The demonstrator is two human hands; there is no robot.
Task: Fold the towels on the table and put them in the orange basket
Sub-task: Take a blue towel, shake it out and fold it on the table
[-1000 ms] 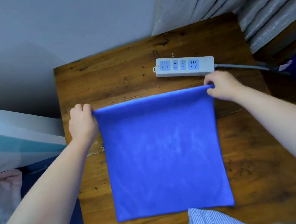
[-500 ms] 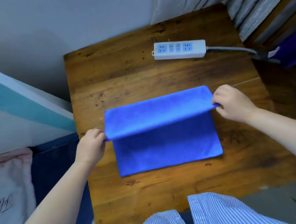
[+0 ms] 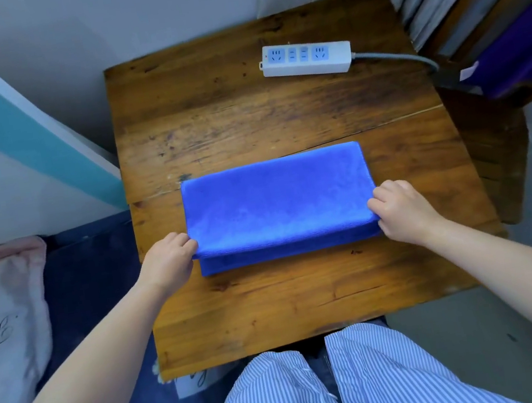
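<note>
From my feed I cannot see the fingertips of the left hand (image 3: 170, 260): they curl out of sight at the near left corner of the blue towel (image 3: 276, 201). The right hand (image 3: 404, 211) hides the towel's near right corner the same way. The towel's lower layer shows only as a thin strip between the two hands. Far beyond the right hand, the cable of the power strip (image 3: 305, 59) drops out of sight past the counter (image 3: 244, 111) edge, and a purple cloth (image 3: 519, 60) there is cut off by the frame. Left of the left hand, a pillow (image 3: 4, 330) is cropped, its script unreadable.
</note>
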